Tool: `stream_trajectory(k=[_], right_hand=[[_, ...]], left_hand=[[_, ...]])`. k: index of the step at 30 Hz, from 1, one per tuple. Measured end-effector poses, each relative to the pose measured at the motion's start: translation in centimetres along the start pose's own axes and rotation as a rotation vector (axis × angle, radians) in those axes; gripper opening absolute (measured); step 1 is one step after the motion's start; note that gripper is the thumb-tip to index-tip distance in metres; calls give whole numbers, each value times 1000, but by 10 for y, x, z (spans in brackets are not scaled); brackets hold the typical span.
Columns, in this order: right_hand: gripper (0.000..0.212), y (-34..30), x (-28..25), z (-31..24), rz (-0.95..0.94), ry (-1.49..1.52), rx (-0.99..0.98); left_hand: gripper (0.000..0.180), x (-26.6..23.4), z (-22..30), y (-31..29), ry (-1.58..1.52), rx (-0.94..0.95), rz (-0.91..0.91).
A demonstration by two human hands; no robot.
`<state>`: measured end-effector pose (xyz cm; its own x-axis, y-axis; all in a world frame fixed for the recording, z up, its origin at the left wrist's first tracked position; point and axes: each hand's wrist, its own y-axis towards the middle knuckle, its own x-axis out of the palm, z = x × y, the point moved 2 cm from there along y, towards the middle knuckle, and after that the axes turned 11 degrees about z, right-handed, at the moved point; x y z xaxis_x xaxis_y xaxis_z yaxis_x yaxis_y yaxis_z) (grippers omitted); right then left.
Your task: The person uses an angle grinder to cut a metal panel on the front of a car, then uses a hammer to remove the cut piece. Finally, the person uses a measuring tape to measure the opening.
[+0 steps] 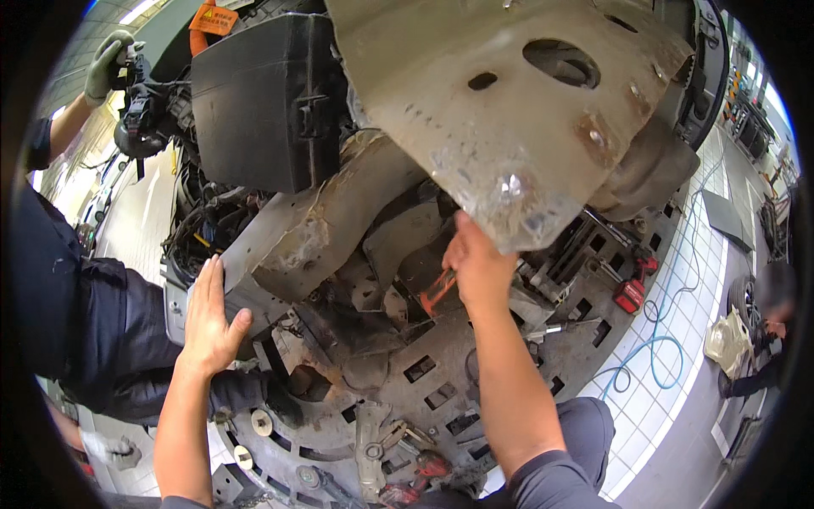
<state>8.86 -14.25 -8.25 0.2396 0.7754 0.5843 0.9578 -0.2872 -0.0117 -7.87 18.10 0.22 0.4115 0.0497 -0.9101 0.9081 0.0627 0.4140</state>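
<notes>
To my right I see white floor tiles (636,433) in a grid — dark lines between them — with a smooth grey floor (695,417) beyond. A strip light (138,11) shines overhead at upper left; far right, a striped post (732,85) stands.

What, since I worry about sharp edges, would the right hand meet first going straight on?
Most likely the tan metal panel, just past the right hand; whether they touch is unclear.
</notes>
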Motion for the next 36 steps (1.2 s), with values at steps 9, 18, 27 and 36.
stream_trajectory(k=[9,18,27,36], right_hand=[[19,21,-3,57,-175,-622,94],[22,59,33,59,-201,-287,302],[24,19,17,39,-36,525,-33],[23,6,5,33,13,64,181]], left_hand=[[101,4,0,4,-10,44,-22],[102,5,4,5,-12,50,-29],[101,2,1,6,-22,48,-19],[103,-1,-1,3,-5,55,-1]])
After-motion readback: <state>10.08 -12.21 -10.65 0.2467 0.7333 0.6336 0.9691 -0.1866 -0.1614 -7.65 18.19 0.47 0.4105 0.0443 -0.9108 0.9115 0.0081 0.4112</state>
